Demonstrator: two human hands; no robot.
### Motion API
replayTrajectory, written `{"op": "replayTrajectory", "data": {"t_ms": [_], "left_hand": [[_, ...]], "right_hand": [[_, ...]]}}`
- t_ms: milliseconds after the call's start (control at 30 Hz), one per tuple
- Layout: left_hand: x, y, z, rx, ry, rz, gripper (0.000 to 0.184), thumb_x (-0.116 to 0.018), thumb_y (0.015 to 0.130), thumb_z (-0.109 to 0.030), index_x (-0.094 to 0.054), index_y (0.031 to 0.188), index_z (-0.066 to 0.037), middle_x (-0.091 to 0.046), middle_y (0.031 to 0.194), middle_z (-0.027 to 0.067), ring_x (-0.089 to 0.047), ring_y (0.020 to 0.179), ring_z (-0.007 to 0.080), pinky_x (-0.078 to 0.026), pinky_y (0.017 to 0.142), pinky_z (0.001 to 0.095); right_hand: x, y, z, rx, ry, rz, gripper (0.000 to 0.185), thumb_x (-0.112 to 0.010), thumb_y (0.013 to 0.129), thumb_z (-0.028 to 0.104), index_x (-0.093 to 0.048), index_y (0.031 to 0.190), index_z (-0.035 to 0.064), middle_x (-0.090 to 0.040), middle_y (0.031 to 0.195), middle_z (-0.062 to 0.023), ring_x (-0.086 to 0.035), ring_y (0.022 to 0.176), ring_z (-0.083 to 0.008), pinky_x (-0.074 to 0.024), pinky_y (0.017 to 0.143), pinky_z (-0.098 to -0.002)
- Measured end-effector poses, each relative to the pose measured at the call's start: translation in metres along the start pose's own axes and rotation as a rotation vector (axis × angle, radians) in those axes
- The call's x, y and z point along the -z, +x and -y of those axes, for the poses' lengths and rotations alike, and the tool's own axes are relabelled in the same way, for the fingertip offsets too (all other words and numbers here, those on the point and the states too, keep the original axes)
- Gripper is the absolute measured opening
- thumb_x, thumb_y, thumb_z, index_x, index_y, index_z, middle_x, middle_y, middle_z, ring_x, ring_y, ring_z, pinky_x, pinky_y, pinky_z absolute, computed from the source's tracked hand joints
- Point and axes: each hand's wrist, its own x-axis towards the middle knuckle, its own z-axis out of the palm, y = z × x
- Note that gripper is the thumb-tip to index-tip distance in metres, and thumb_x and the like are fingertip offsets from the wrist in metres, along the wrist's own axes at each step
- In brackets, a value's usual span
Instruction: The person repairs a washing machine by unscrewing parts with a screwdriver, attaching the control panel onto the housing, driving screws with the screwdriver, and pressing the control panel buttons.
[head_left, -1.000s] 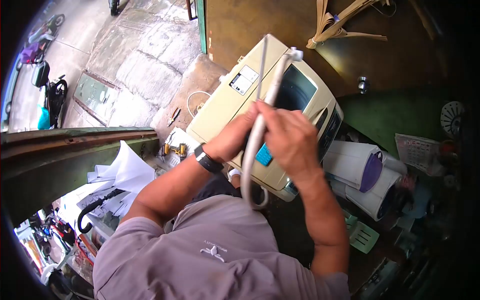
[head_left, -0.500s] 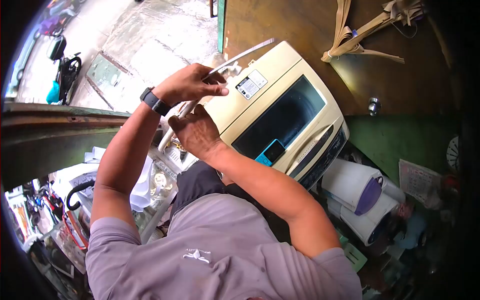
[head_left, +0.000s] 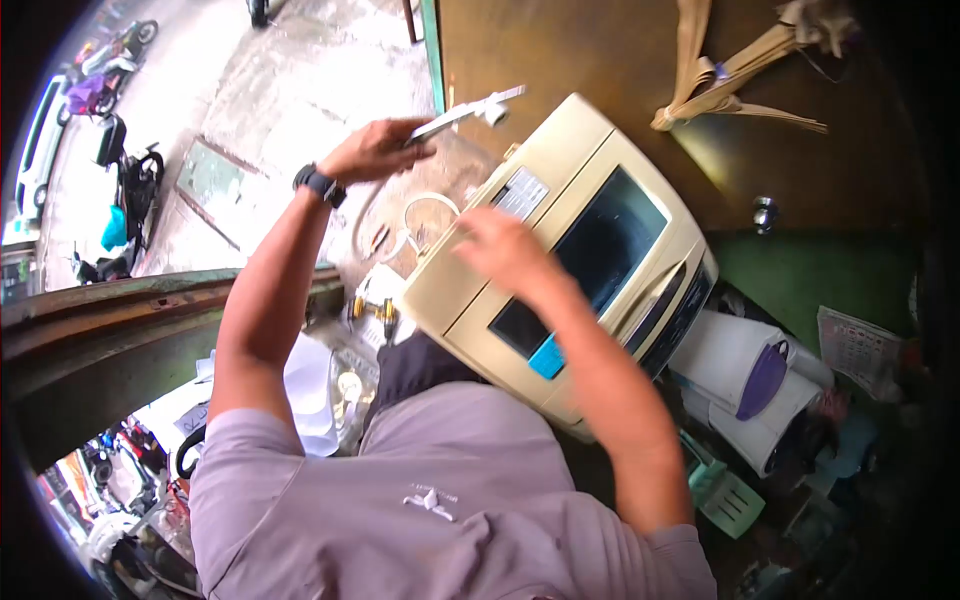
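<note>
In the head view, my left hand (head_left: 375,150), with a dark watch at the wrist, is closed on a long pale strip with a round white fitting (head_left: 488,108) near its far end. The strip points up and right, past the back edge of a cream top-load washing machine (head_left: 450,300). My right hand (head_left: 505,250) is over the machine's top panel, near its label (head_left: 522,193); motion smears the fingers, and whether it touches the panel cannot be told. Partly behind my right forearm, a bright blue device (head_left: 547,357) lies on the machine's lid.
A pale hose (head_left: 430,197) curves behind the machine. A yellow-and-black power drill (head_left: 375,315) lies at its left corner. White appliances (head_left: 725,350) stand to the right, with a green plastic basket (head_left: 728,500) below. Tan straps (head_left: 690,95) hang on the brown door.
My hands have separated: the left moved up and away with the strip, the right swung right over the machine top. The pale hose and drill now show more fully.
</note>
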Motion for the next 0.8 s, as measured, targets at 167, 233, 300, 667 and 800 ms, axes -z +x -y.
{"op": "replayTrajectory", "data": {"t_ms": [167, 233, 300, 667, 800], "left_hand": [[0.019, -0.005, 0.016, -0.015, 0.097, -0.019, 0.050, -0.066, 0.104, -0.038, -0.061, 0.145, -0.010, -0.073, 0.087, 0.0089, -0.064, 0.076, 0.0143, -0.053, 0.072, 0.0348], [0.013, -0.006, 0.040, -0.081, 0.027, -0.116, 0.050, -0.068, 0.102, -0.039, -0.062, 0.144, -0.012, -0.071, 0.085, 0.0096, -0.061, 0.073, 0.0154, -0.052, 0.071, 0.0347], [0.012, -0.010, 0.044, -0.084, -0.028, -0.137, 0.050, -0.069, 0.102, -0.039, -0.063, 0.144, -0.012, -0.071, 0.085, 0.0101, -0.061, 0.072, 0.0155, -0.051, 0.071, 0.0350], [-0.017, -0.021, 0.085, 0.007, -0.145, -0.078, 0.046, -0.069, 0.101, -0.039, -0.067, 0.137, -0.010, -0.072, 0.094, 0.0146, -0.064, 0.083, 0.0207, -0.052, 0.079, 0.0373], [-0.066, -0.016, 0.137, -0.034, -0.205, -0.084, 0.045, -0.066, 0.104, -0.039, -0.066, 0.137, -0.009, -0.071, 0.096, 0.0120, -0.063, 0.087, 0.0201, -0.051, 0.082, 0.0367]], "right_hand": [[0.074, 0.003, -0.038, -0.503, 0.195, -0.130, 0.030, -0.074, 0.095, 0.017, -0.070, 0.120, 0.0019, -0.076, 0.105, -0.0130, -0.074, 0.094, -0.0193, -0.0578, 0.085, -0.0333], [0.079, 0.014, -0.052, -0.557, 0.350, -0.154, 0.032, -0.071, 0.101, 0.022, -0.068, 0.126, 0.0020, -0.076, 0.105, -0.0086, -0.072, 0.093, -0.0165, -0.0566, 0.083, -0.0313], [0.089, 0.041, -0.037, -0.542, 0.657, -0.073, 0.042, -0.062, 0.107, 0.032, -0.060, 0.138, 0.0033, -0.071, 0.121, -0.0091, -0.068, 0.103, -0.0155, -0.0523, 0.084, -0.0293], [0.055, 0.145, -0.008, -0.467, 0.625, 0.341, 0.040, -0.062, 0.105, 0.026, -0.064, 0.138, 0.0030, -0.069, 0.116, -0.0045, -0.063, 0.103, -0.0122, -0.0501, 0.084, -0.0278], [0.015, 0.146, -0.052, -0.423, 0.416, 0.454, 0.034, -0.076, 0.094, 0.022, -0.072, 0.123, 0.0046, -0.075, 0.103, -0.0060, -0.068, 0.094, -0.0173, -0.0531, 0.084, -0.0322]]}}
